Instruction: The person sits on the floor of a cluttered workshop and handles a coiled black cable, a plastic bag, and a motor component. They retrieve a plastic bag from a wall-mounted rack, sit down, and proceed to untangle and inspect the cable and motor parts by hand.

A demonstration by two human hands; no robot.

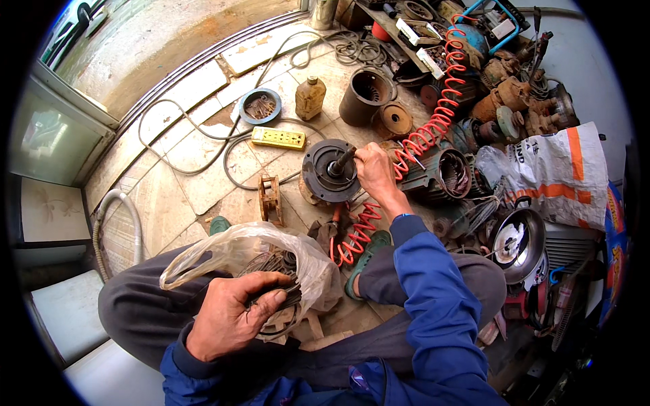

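Note:
Between my knees is a crumpled clear plastic bag (318, 274) holding a tangle of dark, thin wire-like rings (271, 262). At the bag's mouth, my left hand (237, 308) is closed on a bundle of these rings. Farther ahead, a round dark metal motor end cover (317, 177) has a shaft (344, 161) sticking up at a tilt. The fingers of my right hand (376, 174) are curled closed at the shaft's tip; any small thing between them is hidden.
A yellow power strip (278, 138), a blue-rimmed bowl of small metal parts (260, 106) and a brown plastic bottle (311, 99) stand beyond. A red coiled air hose (443, 111) passes on the right, by motor housings (440, 172) and a white sack (555, 176). Black cable (186, 169) loops across the tiles.

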